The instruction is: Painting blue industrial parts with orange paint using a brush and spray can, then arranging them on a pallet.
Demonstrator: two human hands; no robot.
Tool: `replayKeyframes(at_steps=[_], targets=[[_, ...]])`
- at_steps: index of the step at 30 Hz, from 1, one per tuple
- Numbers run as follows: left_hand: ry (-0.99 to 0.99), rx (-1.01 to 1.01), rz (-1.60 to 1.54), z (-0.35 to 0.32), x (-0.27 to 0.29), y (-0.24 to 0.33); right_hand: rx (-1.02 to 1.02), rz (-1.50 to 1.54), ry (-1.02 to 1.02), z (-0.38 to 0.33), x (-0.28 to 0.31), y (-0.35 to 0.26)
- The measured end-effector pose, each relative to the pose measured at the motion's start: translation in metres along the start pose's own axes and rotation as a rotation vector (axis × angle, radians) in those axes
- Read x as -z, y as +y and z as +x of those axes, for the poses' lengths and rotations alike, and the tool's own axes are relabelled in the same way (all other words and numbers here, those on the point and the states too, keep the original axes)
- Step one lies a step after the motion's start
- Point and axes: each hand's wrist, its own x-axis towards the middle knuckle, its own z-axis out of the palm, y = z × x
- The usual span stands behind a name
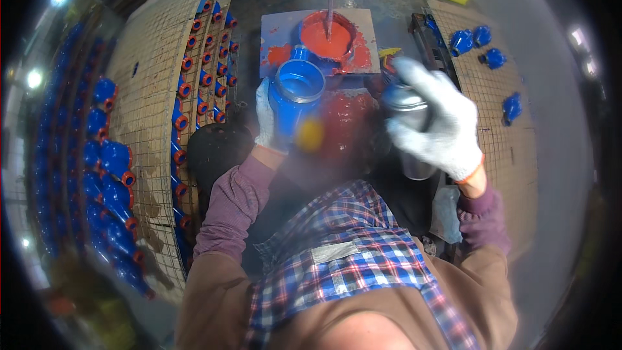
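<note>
Holding a hollow blue fitting (293, 109) by its left side, open end up, the gloved left hand (264, 116) is just on the near side of a bowl (352, 26) of red paint on a spattered surface (275, 29). The gloved right hand (444, 116), blurred, curves wide beside a silver can (407, 102); whether it grips the can, I cannot tell. Red-ended blue parts (116, 159) line the left.

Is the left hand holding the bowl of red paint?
No, the left hand holds a blue pipe fitting, while the bowl of red paint sits on the board in front.
</note>
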Motion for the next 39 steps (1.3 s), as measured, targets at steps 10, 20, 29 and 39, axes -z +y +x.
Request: replayKeyframes(at_steps=[10,20,29,39], targets=[[-0.111,0.001,-0.037,0.016,0.02,0.001,-0.647,-0.242,0.197,-0.132,-0.02,0.156],[-0.095,0.049,-0.334,0.02,0.005,-0.009,-1.322,-0.42,-0.118,-0.32,-0.169,0.29],[-0.053,0.02,-0.372,0.027,-0.001,-0.006,-1.478,-0.556,-0.29,-0.328,-0.149,0.302],[-0.081,-0.001,-0.46,0.028,0.002,-0.005,-1.203,-0.727,-0.329,-0.267,-0.096,0.285]])
